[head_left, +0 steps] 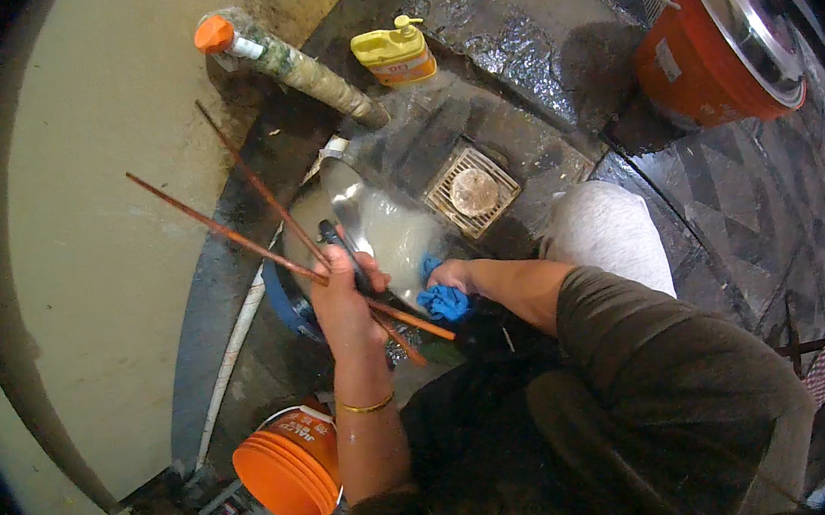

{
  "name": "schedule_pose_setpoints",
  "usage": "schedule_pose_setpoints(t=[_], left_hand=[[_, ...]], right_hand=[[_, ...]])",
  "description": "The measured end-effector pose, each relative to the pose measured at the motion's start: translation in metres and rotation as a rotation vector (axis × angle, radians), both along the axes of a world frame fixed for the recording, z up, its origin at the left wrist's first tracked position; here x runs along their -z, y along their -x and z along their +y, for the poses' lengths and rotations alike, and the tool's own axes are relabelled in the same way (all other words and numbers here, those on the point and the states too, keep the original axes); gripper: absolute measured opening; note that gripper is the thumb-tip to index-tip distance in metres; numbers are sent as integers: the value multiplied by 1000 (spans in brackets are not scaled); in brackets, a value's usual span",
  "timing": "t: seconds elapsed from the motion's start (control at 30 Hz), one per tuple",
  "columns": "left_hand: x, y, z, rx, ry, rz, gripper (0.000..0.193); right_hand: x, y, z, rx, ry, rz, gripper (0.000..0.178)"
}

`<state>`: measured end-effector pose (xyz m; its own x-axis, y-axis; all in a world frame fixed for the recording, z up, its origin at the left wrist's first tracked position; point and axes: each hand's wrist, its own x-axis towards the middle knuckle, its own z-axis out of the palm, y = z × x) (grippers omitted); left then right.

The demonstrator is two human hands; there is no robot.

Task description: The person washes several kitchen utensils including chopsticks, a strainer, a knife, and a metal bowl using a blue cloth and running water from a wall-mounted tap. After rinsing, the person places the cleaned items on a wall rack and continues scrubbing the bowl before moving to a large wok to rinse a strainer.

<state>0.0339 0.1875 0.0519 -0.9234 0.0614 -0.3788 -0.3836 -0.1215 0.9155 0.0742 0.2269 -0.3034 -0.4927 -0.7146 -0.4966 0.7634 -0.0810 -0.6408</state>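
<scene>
My left hand (341,290) is closed around a pair of long brown chopsticks (220,242), crossed in the grip. The same hand holds a black handle (335,233). Just beyond it is a shiny metal blade (343,189), perhaps of a spatula; the join is hard to see. My right hand (455,275) grips a bunched blue cloth (444,301) at the basin's right side. Under both hands stands a round basin (288,296) with a blue wall, holding cloudy, whitish water (396,239).
An orange bucket (289,472) lies tilted near my left forearm. A square floor drain (473,191) is right of the basin. Beyond are a yellow pump bottle (393,55) and a wrapped pipe (313,77) with an orange cap. A lidded red bucket (703,56) stands far right.
</scene>
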Motion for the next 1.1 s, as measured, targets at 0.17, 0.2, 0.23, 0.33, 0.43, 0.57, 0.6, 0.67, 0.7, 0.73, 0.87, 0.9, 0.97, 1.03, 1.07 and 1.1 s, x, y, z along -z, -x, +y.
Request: schedule_pose_setpoints(t=[0.17,0.2,0.23,0.33,0.43,0.57,0.6,0.67,0.7,0.73,0.87,0.9,0.97,1.03,1.07,1.1], left_hand=[[-9,-9,20,58,17,-3,24],[-10,-9,20,75,-4,-7,24],[-12,-9,20,67,-3,6,26],[-16,-7,7,22,-24,3,29],[-17,0,-21,-121,2,-41,39],[-6,18,-83,-250,-109,-8,51],[3,26,-97,-293,-220,-20,51],[28,33,-121,-365,-96,-69,56],[44,37,-129,-409,-114,-114,57],[61,41,-135,-428,-134,-132,59],[125,52,-148,-328,-277,-223,60],[137,53,-149,-337,-259,-253,58],[158,53,-149,-341,-248,-263,55],[172,53,-149,-327,-246,-224,51],[178,52,-148,-332,-244,-235,51],[183,54,-147,-347,-233,-239,51]], right_hand=[[-2,4,6,54,61,-527,9],[-7,5,9,49,43,-513,9],[-13,5,11,32,112,-480,9],[-32,7,21,-23,207,-483,8],[-54,14,34,61,258,-677,6],[-88,33,61,661,-18,-622,9],[-96,40,71,728,-31,-519,11],[-113,53,86,810,-179,-367,15],[-119,58,94,858,-201,-252,18],[-124,63,100,854,-372,-233,22],[-119,70,118,882,-673,-53,38],[-112,70,121,887,-748,2,39],[-95,70,127,842,-873,-22,43],[-79,70,134,866,-821,79,45],[-75,71,136,906,-816,122,46],[-73,71,139,900,-852,215,47]])
